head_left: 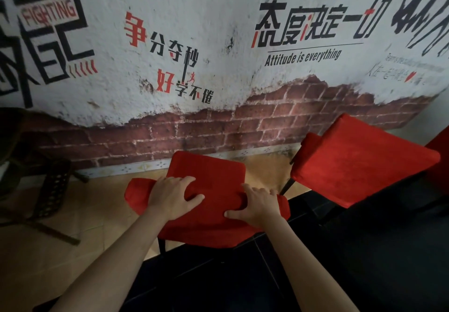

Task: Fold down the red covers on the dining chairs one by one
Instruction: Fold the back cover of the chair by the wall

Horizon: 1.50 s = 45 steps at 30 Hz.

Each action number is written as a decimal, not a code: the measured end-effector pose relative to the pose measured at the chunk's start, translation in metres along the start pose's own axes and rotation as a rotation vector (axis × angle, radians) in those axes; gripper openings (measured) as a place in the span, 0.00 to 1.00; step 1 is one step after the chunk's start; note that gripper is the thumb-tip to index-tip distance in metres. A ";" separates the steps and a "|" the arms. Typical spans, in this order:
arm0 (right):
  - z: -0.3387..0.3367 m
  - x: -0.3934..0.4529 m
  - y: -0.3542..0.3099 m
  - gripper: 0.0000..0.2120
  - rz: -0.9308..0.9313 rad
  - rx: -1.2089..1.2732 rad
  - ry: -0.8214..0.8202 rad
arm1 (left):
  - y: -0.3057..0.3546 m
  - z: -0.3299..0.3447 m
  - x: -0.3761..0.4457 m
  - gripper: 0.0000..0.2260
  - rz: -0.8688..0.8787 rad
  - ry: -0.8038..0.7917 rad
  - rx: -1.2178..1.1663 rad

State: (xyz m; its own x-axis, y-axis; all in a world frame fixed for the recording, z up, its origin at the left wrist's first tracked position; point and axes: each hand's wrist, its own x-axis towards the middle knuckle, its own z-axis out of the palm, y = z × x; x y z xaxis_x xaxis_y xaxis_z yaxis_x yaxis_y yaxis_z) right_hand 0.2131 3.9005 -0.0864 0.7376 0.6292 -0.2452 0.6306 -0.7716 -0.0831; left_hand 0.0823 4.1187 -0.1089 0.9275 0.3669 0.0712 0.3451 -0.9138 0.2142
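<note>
While both arms reach forward from the bottom of the view, the hands are working the near chair (pixel 206 166) that stands in the middle, its red cover (pixel 211 224) bunched into a thick roll along the top of the backrest. Left hand (pixel 173 196) is on the left part of that roll, fingers curled over the top of the fold and thumb stretched out along the front face, so it grips the cloth. Right hand (pixel 255 205) sits on the right part of the roll, fingers bent over the ridge, thumb pointing left across the front panel, holding the fabric too. Between the two hands the cover dips in a shallow crease. Below the hands the red cloth hangs down the chair back, and beyond them the seat lies red and flat.

Right of the near chair stands a second chair (pixel 364 158), also red-covered, close by but not touching, its cover smooth. A black table (pixel 364 263) fills the lower right, its edge just beside the near chair's back. Behind the near chair runs a wall (pixel 218 44) with painted slogans above a brick pattern. Well to the left of the near chair sits a dark metal stool (pixel 52 190) on the tan floor (pixel 85 226).
</note>
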 end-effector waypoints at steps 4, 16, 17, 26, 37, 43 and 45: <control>0.006 -0.002 -0.001 0.54 0.005 -0.039 0.032 | 0.000 0.003 -0.002 0.33 0.002 0.007 0.032; 0.009 -0.018 -0.017 0.50 0.100 -0.037 0.090 | -0.004 -0.001 -0.007 0.30 0.041 0.004 0.008; 0.009 -0.020 -0.020 0.49 0.115 -0.033 0.091 | -0.005 -0.002 -0.007 0.30 0.048 0.000 0.008; 0.019 -0.045 -0.044 0.46 0.225 -0.016 0.106 | -0.019 -0.007 -0.016 0.34 0.142 -0.002 0.012; 0.029 -0.075 -0.074 0.46 0.311 -0.012 0.127 | -0.036 -0.010 -0.025 0.28 0.223 -0.019 -0.002; 0.034 -0.089 -0.094 0.45 0.381 -0.019 0.143 | -0.045 -0.013 -0.028 0.27 0.282 -0.029 -0.006; 0.037 -0.097 -0.105 0.45 0.421 -0.013 0.142 | -0.051 -0.015 -0.029 0.27 0.320 -0.057 -0.004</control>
State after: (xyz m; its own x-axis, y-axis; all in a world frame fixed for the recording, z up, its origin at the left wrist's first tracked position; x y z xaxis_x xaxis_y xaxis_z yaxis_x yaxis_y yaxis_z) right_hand 0.0664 3.9177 -0.0901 0.9560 0.2679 -0.1199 0.2707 -0.9626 0.0077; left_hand 0.0359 4.1572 -0.1069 0.9954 0.0509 0.0813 0.0344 -0.9805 0.1934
